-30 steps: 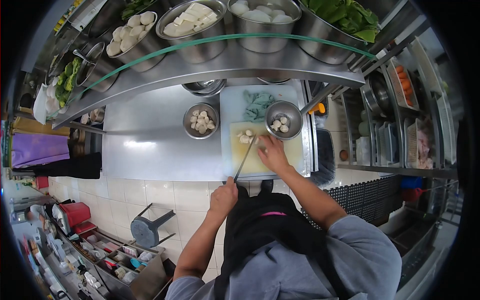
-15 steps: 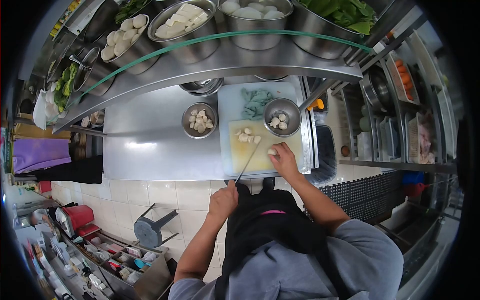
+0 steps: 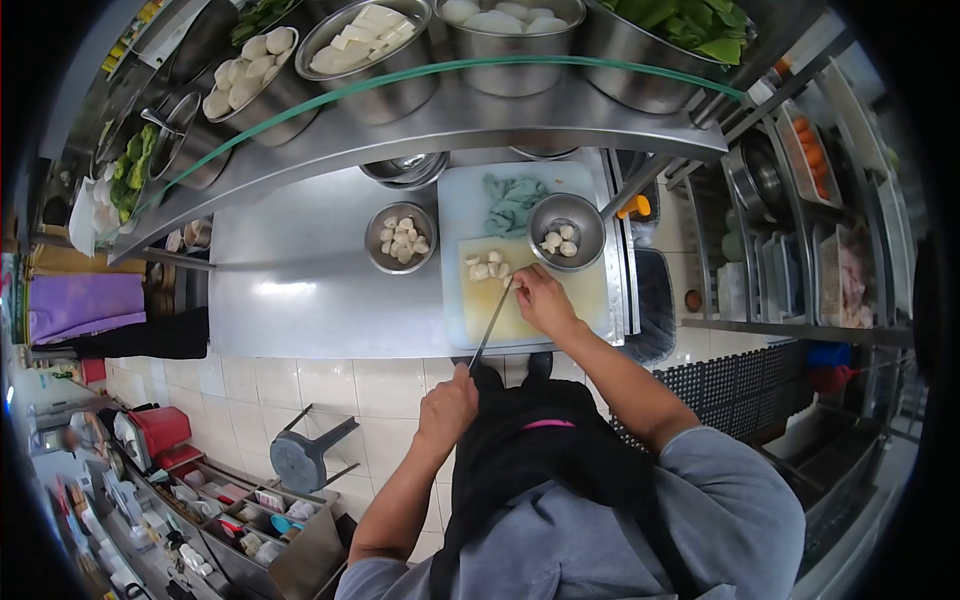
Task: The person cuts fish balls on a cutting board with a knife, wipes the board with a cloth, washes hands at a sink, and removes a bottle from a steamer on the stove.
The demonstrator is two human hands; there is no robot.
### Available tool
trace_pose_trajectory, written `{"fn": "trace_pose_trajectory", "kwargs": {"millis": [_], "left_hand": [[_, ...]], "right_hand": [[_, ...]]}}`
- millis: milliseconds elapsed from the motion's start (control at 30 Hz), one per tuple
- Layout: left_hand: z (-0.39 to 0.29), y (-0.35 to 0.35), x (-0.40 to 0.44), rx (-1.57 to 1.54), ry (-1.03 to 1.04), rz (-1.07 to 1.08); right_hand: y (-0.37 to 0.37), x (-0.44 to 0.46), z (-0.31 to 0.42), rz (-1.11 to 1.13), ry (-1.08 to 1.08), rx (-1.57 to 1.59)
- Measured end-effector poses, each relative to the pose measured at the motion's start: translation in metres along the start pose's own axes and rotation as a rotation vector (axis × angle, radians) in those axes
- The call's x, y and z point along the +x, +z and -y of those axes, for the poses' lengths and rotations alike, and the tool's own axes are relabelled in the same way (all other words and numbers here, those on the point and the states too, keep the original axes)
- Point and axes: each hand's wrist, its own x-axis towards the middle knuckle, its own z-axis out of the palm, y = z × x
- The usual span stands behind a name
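Observation:
My left hand (image 3: 449, 405) is closed around the handle of a knife (image 3: 491, 322), whose blade points away over the yellowed cutting board (image 3: 530, 325). Close to the blade's tip, my right hand (image 3: 543, 300) is pinched on a pale mushroom, mostly hidden by the fingers. Cut mushroom pieces (image 3: 488, 267) lie just left of those fingers. Behind my right hand stands a steel bowl (image 3: 590, 222) with a few whole mushrooms (image 3: 560, 240) in it. Further left, another steel bowl (image 3: 374, 252) holds several mushroom pieces (image 3: 403, 241).
A crumpled green cloth (image 3: 512, 203) lies on the larger white board (image 3: 456, 200) beneath. Overhead, a steel shelf (image 3: 450, 138) with a glass edge carries several food tubs. A black-lined bin (image 3: 655, 305) stands right of the table, and a grey stool (image 3: 298, 460) behind at left.
My right hand has moved left and slightly away from me, bringing the mushroom from the board's right part to the knife tip. The left hand with the knife has barely moved.

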Motion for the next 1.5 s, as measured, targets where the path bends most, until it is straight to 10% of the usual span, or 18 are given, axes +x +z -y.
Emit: {"fn": "trace_pose_trajectory", "kwargs": {"millis": [933, 1500], "left_hand": [[0.068, -0.007, -0.032, -0.573, -0.283, -0.153], [0.107, -0.004, -0.034, -0.666, -0.393, -0.302]], "right_hand": [[0.054, 0.068, 0.003, -0.047, -0.559, -0.457], [0.062, 0.133, 0.092, -0.219, -0.253, -0.030]]}}
